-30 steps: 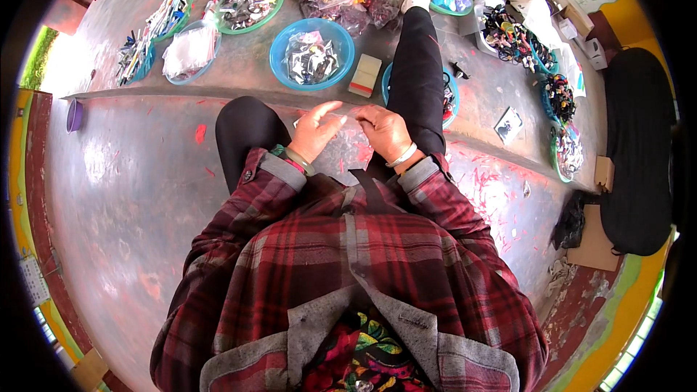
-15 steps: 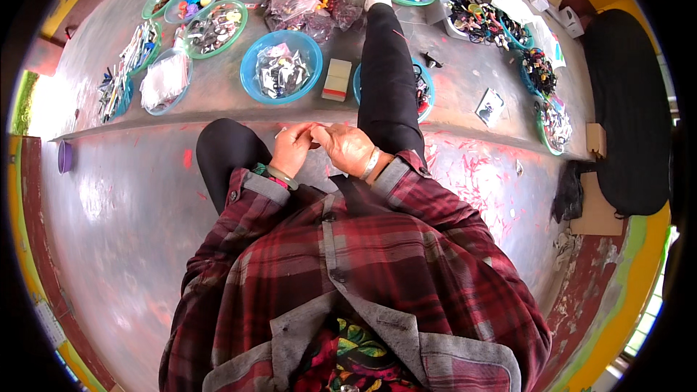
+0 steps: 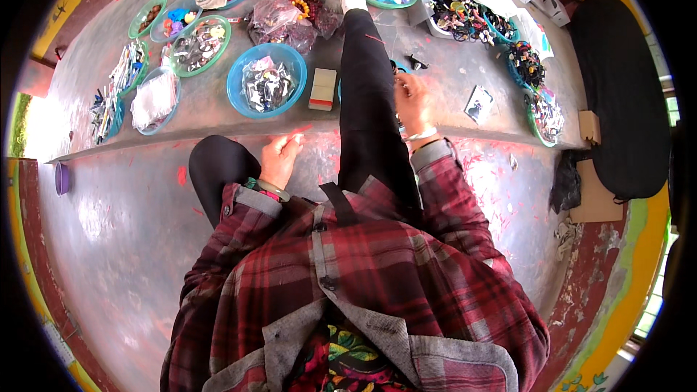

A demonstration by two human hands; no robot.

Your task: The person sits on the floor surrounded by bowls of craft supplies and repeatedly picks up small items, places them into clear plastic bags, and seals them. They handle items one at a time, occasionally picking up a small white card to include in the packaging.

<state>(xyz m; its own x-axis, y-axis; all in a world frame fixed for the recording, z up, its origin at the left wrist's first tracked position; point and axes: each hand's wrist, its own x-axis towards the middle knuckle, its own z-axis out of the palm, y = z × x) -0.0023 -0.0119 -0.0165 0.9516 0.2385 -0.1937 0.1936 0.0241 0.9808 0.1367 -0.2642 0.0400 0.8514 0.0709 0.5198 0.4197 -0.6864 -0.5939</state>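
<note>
My left hand (image 3: 277,161) is by my bent left knee, thumb and fingers pinched together. Whatever they hold is too small to make out; a thin pink-red strip (image 3: 299,131) shows just past the fingertips. My right hand (image 3: 415,107) reaches forward past the right side of my outstretched leg (image 3: 372,94). Its fingers curl down at a blue basin (image 3: 401,67) mostly hidden behind that leg. Blurred and partly covered, those fingertips do not show what they touch. Left of the leg are a cream box with a red band (image 3: 322,90) and a blue basin of small clear packets (image 3: 237,91).
Several basins line the raised ledge, among them a green one of small pieces (image 3: 178,62) and one with white sheets (image 3: 155,101). Dark bands and cords (image 3: 459,18) fill containers at right. A photo card (image 3: 479,104) and a black clip (image 3: 416,62) lie nearby. Pink scraps (image 3: 475,167) litter the floor.
My hands were together at the fingertips in front of me. They have parted: the right has moved forward and right to the basin behind my leg, while the left stays near the knee.
</note>
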